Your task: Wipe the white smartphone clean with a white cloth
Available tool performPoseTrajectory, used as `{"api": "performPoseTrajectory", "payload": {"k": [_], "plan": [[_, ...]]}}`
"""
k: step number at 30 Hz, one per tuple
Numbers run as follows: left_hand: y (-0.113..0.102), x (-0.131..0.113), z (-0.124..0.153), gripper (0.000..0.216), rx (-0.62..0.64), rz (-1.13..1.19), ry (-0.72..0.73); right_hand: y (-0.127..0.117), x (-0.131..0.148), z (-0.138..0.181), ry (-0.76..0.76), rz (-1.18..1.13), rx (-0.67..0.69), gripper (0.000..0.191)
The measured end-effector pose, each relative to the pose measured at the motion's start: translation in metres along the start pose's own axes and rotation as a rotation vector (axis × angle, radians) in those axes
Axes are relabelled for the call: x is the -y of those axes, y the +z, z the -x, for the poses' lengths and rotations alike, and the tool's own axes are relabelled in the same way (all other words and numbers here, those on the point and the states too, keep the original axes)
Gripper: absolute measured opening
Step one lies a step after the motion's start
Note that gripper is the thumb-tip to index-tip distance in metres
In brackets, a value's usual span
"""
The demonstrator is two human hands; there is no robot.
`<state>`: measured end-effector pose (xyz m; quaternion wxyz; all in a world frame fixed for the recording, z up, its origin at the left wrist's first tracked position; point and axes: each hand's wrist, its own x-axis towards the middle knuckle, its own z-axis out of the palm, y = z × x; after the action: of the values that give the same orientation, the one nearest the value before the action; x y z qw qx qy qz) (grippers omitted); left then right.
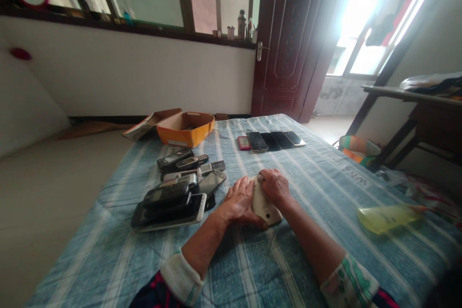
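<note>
A pale phone is laid face down on the sheet, its side held by the half-open left hand, seemingly to steady it. The right hand is curled over its far end; whether anything is pinched cannot be told. Old phones are heaped at the left, perhaps for easy reach. Farther off, dark phones are lined up, perhaps kept apart.

Blue striped cloth beneath orange box, piled phones, phone row, pale phone and yellow bottle
</note>
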<state>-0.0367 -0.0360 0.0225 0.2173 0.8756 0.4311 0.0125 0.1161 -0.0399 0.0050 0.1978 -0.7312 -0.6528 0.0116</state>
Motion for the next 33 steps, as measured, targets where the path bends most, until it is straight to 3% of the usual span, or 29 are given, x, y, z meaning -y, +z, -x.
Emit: {"api": "performPoseTrajectory", "payload": {"k": [5, 21, 28, 33], "plan": [[0.0, -0.001, 0.001, 0.126, 0.013, -0.01, -0.006, -0.003, 0.005, -0.008, 0.081, 0.027, 0.032, 0.027], [0.003, 0.0, -0.001, 0.126, 0.027, -0.015, -0.01, -0.024, -0.002, 0.001, 0.003, 0.036, 0.207, 0.026], [0.005, 0.001, -0.002, 0.127, -0.025, -0.009, 0.006, -0.016, 0.001, -0.014, 0.085, -0.047, 0.131, 0.027], [0.005, 0.0, -0.002, 0.127, -0.031, -0.031, -0.003, -0.015, -0.004, -0.017, 0.04, -0.079, 0.154, 0.027]]}}
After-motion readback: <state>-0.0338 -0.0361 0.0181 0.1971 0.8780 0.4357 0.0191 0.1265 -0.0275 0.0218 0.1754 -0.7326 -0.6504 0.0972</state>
